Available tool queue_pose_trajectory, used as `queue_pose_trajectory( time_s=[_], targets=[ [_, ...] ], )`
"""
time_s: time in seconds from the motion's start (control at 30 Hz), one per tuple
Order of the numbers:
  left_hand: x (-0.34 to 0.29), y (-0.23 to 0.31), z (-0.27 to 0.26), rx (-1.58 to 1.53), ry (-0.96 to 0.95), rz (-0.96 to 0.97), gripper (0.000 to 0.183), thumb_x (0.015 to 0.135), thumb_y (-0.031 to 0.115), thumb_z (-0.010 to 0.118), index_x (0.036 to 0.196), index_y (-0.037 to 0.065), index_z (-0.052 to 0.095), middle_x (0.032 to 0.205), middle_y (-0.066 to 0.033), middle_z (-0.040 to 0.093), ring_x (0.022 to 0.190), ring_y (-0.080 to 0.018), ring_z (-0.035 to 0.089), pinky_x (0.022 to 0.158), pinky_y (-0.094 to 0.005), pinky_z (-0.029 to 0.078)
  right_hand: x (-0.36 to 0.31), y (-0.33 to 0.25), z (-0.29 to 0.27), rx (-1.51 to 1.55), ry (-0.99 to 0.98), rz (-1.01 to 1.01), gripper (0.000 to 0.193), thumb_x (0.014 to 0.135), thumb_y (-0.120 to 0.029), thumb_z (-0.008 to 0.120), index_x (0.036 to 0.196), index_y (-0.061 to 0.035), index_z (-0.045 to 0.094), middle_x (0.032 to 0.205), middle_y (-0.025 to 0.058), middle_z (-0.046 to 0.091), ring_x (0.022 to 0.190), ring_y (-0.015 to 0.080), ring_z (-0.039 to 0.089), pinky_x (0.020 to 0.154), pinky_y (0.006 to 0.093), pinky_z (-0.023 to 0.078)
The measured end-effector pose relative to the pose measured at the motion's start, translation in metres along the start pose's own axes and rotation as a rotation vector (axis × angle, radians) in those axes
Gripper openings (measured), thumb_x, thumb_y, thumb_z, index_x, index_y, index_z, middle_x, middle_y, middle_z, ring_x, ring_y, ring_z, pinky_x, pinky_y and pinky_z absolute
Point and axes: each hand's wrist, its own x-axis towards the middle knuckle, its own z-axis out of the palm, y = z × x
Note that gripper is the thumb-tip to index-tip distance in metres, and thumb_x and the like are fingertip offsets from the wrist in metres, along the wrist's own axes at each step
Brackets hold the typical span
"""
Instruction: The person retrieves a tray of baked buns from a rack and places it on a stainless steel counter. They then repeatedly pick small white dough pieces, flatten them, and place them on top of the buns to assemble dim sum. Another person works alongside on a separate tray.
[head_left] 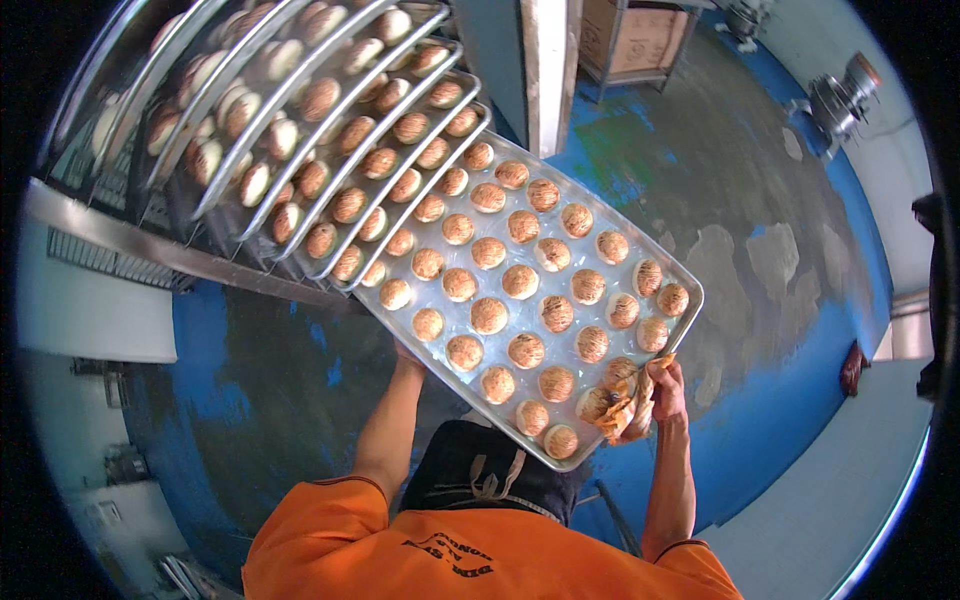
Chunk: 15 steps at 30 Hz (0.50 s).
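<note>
A large metal baking tray (470, 325) reaches from the rack toward my body, tilted across the view. Rows of round browned buns (489, 316) with streaked tops sit on it. My right hand (665, 395) is closed around a crumpled orange-brown cloth (630, 405) at the tray's near right corner, gripping the rim through it. The cloth lies against the nearest buns. My left hand (407, 358) meets the tray's left edge from below; its fingers are hidden underneath. The tray's far end is beneath the stacked trays of the rack (190, 262).
Several more bun-filled trays (340, 150) stand stacked in the rack at upper left. Beyond the tray rises a white post (545, 70). A metal machine (842, 103) stands at far right, and a metal table (655, 15) at the back. The floor (740, 180) is worn blue and grey.
</note>
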Motion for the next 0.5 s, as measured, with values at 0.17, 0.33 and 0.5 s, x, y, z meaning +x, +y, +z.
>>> queue_pose_trajectory(
  time_s=[0.17,0.33,0.5],
  targets=[
    [0.034,-0.021,0.047,-0.115,0.514,0.080,0.055,0.101,0.045,0.042,0.141,0.008,0.053,0.143,-0.0149,0.056,0.131,-0.0369,0.052,0.110,-0.0543,0.043,0.065,0.013,0.018,0.047,-0.110,-0.016,0.017,0.088,-0.012,0.069,0.101,-0.0038,0.061,0.087,0.0020,0.065,0.077,0.0139,0.063,0.071,0.0313,0.054],
    [-0.053,-0.078,0.008,-0.320,0.346,-0.038,0.048,0.100,0.041,0.049,0.130,0.006,0.063,0.131,-0.0159,0.064,0.121,-0.0371,0.060,0.107,-0.0547,0.044,0.150,0.025,0.064,0.065,-0.225,0.024,0.021,0.090,-0.006,0.068,0.109,0.0001,0.060,0.097,0.0062,0.068,0.086,0.0189,0.067,0.078,0.0362,0.057],
    [-0.145,-0.110,0.001,-0.321,0.473,-0.035,0.050,0.101,0.041,0.048,0.133,0.004,0.061,0.134,-0.0177,0.063,0.125,-0.0390,0.058,0.107,-0.0564,0.044,0.216,0.060,0.125,0.163,-0.288,0.064,0.032,0.089,-0.003,0.069,0.119,0.0019,0.058,0.107,0.0087,0.067,0.095,0.0220,0.068,0.086,0.0394,0.056]
  ],
)
